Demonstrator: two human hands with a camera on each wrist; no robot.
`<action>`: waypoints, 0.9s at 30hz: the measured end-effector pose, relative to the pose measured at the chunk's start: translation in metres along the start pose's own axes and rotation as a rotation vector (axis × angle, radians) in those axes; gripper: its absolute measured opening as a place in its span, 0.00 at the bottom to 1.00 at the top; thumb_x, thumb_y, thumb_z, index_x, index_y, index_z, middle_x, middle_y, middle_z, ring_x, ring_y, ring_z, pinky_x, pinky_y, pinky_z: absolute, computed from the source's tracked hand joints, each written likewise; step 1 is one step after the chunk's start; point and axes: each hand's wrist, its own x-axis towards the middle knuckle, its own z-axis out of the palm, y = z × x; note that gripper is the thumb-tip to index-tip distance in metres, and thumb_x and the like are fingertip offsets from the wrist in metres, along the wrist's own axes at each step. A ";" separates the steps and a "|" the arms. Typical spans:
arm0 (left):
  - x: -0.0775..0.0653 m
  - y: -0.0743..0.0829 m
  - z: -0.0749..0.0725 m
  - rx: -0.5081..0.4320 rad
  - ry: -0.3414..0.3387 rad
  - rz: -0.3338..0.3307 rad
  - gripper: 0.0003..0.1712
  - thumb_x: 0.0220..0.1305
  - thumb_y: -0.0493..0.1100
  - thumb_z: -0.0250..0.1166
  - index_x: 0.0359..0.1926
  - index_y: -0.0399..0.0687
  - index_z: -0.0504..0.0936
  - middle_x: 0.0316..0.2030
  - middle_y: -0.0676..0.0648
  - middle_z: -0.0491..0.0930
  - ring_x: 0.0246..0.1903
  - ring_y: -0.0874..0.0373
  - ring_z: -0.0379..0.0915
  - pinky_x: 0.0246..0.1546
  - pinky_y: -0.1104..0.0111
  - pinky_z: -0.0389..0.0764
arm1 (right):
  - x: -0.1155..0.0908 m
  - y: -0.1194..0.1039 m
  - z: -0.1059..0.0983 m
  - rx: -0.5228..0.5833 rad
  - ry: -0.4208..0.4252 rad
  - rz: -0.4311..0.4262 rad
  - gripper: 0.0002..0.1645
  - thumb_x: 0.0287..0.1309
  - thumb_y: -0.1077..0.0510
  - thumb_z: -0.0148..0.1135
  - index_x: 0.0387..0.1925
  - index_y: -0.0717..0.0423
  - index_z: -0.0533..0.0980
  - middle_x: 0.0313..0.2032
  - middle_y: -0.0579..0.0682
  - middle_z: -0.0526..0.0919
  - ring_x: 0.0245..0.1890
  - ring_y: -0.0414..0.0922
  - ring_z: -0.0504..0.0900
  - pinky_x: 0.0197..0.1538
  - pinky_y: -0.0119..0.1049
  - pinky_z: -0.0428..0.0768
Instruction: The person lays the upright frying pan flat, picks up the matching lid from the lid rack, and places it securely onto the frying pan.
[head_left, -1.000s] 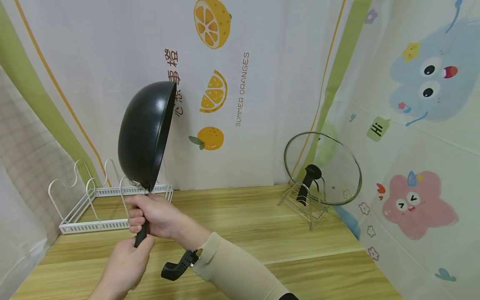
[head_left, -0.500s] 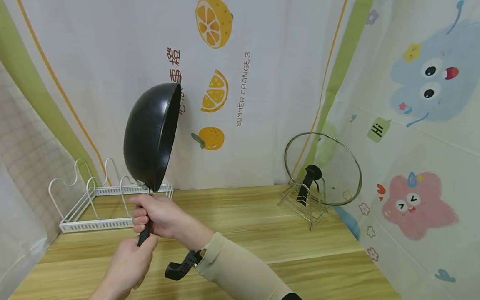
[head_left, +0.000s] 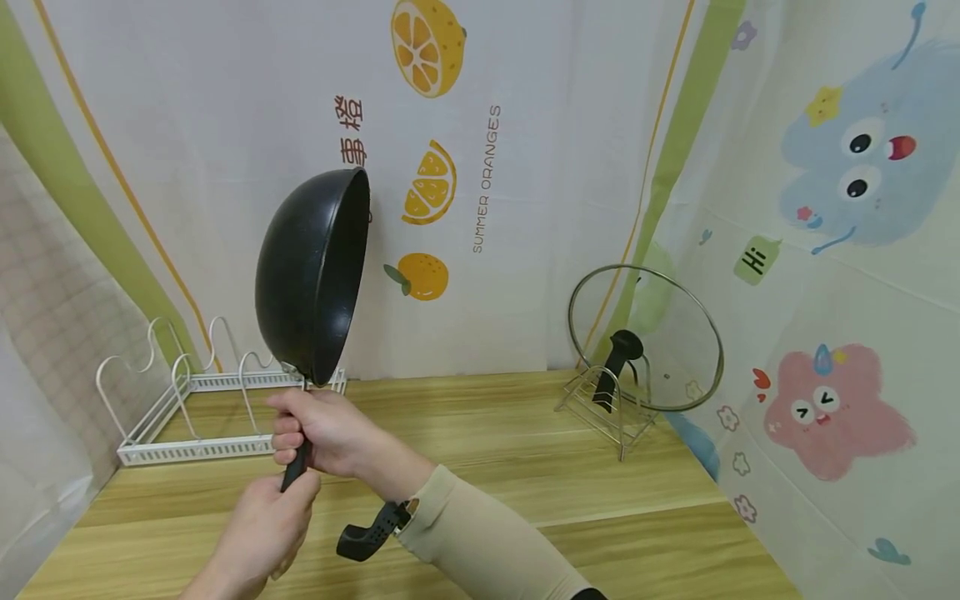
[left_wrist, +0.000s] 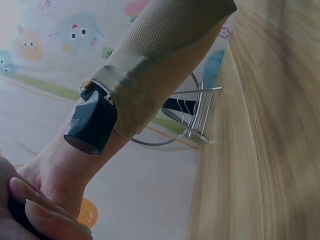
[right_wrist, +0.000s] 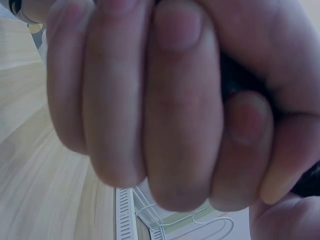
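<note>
Left hand (head_left: 262,527) and right hand (head_left: 330,433) both grip the pan (head_left: 296,271) by its handle (head_left: 295,470), presumably sharing its weight above the desk (head_left: 480,467) (a stand (head_left: 621,427) props the lid (head_left: 663,333) near the back right corner!).

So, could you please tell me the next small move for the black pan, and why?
I'd probably turn the black pan open side up: the left hand and right hand both grip its handle, yet it is held on edge, open side facing right.
</note>
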 end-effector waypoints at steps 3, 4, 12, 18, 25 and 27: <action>0.000 -0.001 0.000 -0.023 -0.024 0.014 0.29 0.77 0.43 0.53 0.14 0.49 0.62 0.07 0.56 0.60 0.05 0.63 0.55 0.08 0.72 0.60 | -0.001 0.000 -0.001 0.002 0.001 -0.001 0.25 0.80 0.56 0.52 0.21 0.45 0.61 0.19 0.39 0.57 0.18 0.35 0.57 0.26 0.26 0.61; 0.000 -0.001 0.000 -0.035 -0.033 0.012 0.29 0.78 0.43 0.53 0.13 0.49 0.62 0.07 0.57 0.60 0.05 0.63 0.55 0.07 0.72 0.60 | -0.002 0.001 -0.002 0.001 0.001 0.000 0.25 0.81 0.56 0.52 0.21 0.45 0.61 0.19 0.39 0.57 0.18 0.35 0.57 0.26 0.26 0.62; -0.002 -0.004 -0.001 -0.085 -0.119 0.024 0.30 0.79 0.42 0.51 0.13 0.50 0.60 0.07 0.57 0.59 0.05 0.64 0.53 0.08 0.73 0.60 | -0.004 0.004 -0.006 0.003 -0.005 -0.011 0.25 0.81 0.56 0.52 0.21 0.45 0.63 0.19 0.38 0.58 0.18 0.35 0.59 0.27 0.26 0.65; -0.001 -0.006 -0.004 -0.127 -0.213 0.024 0.30 0.80 0.42 0.49 0.14 0.50 0.59 0.08 0.59 0.59 0.06 0.65 0.52 0.09 0.73 0.58 | -0.003 0.006 -0.010 0.026 -0.023 -0.026 0.26 0.80 0.55 0.52 0.20 0.45 0.61 0.18 0.37 0.57 0.18 0.34 0.58 0.27 0.25 0.64; 0.000 -0.008 -0.006 -0.162 -0.293 0.047 0.30 0.81 0.41 0.48 0.21 0.31 0.50 0.08 0.59 0.59 0.06 0.67 0.51 0.09 0.72 0.56 | -0.004 0.009 -0.015 0.047 -0.066 -0.041 0.28 0.80 0.53 0.50 0.18 0.43 0.59 0.17 0.36 0.57 0.17 0.33 0.58 0.28 0.24 0.63; 0.000 -0.008 -0.006 -0.171 -0.308 0.053 0.29 0.80 0.41 0.48 0.22 0.30 0.50 0.08 0.60 0.59 0.06 0.67 0.52 0.09 0.72 0.55 | -0.005 0.009 -0.016 0.047 -0.079 -0.048 0.29 0.81 0.53 0.50 0.18 0.43 0.59 0.17 0.36 0.57 0.17 0.32 0.59 0.28 0.24 0.64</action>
